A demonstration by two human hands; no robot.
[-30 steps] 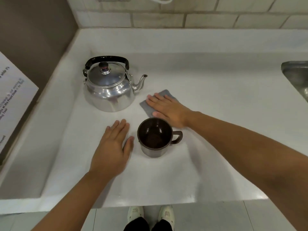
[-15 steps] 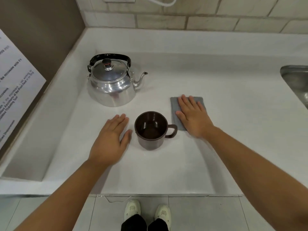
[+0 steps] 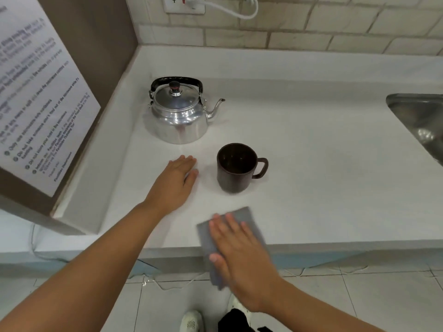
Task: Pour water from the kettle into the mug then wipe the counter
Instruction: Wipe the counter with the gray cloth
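Observation:
A shiny metal kettle [image 3: 178, 117] with a black handle stands at the back left of the white counter [image 3: 323, 168], spout pointing right. A dark brown mug [image 3: 236, 167] stands in front of it, handle to the right. My left hand [image 3: 175, 182] lies flat on the counter just left of the mug, fingers together, holding nothing. My right hand [image 3: 239, 255] presses flat on a grey cloth [image 3: 242, 215] at the counter's front edge, below the mug. Part of the cloth hangs past the edge.
A steel sink [image 3: 422, 123] is set into the counter at the right. A brown side panel with a printed notice [image 3: 36, 101] rises at the left. A wall socket with a white cable [image 3: 230, 9] sits on the tiled back wall. Tiled floor and my shoes show below.
My right hand slid the cloth from beside the kettle's spout, round the right of the mug, down to the counter's front edge. The left hand stayed by the mug.

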